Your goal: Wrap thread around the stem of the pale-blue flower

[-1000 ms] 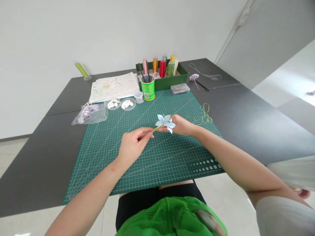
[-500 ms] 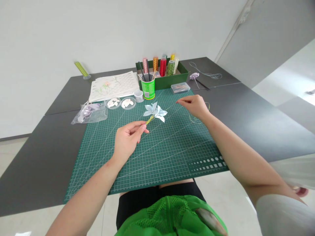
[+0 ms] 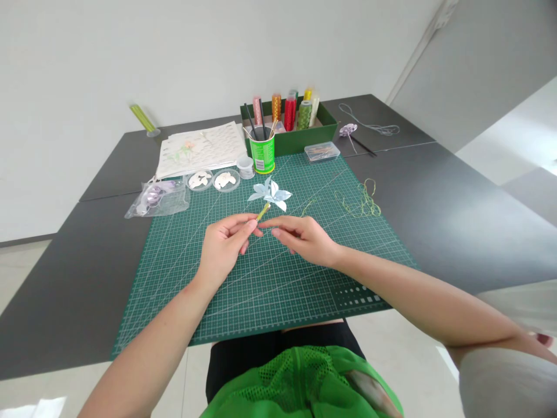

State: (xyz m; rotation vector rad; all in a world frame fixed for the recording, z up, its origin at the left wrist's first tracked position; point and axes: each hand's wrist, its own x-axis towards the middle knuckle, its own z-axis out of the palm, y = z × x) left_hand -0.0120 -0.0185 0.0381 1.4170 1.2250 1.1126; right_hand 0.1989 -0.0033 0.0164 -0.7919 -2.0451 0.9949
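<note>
My left hand (image 3: 226, 241) pinches the green-wrapped stem (image 3: 263, 212) of a small artificial flower. Its pale blue pointed petals (image 3: 270, 193) spread above the fingers, tilted away from me. Close beside it is my right hand (image 3: 307, 238), index finger stretched to the lower part of the stem. Its thumb stays apart from that finger, and I see nothing held between them. Whether the fingertip touches the stem I cannot tell. Right of the flower lies loose green thread (image 3: 369, 200), and a short strand (image 3: 308, 206) shows just behind my right hand.
Under my hands lies a green cutting mat (image 3: 278, 284). Behind it stand a green cup (image 3: 263, 154) of tools and a box (image 3: 300, 139) of thread spools. Nearby are dishes of white pieces (image 3: 225, 180), a clear case (image 3: 322, 152), a plastic bag (image 3: 159, 197) and paper sheets (image 3: 217, 145).
My right hand has come down and left from beyond the flower to the stem, and its pinch has opened. The left hand keeps its hold on the stem.
</note>
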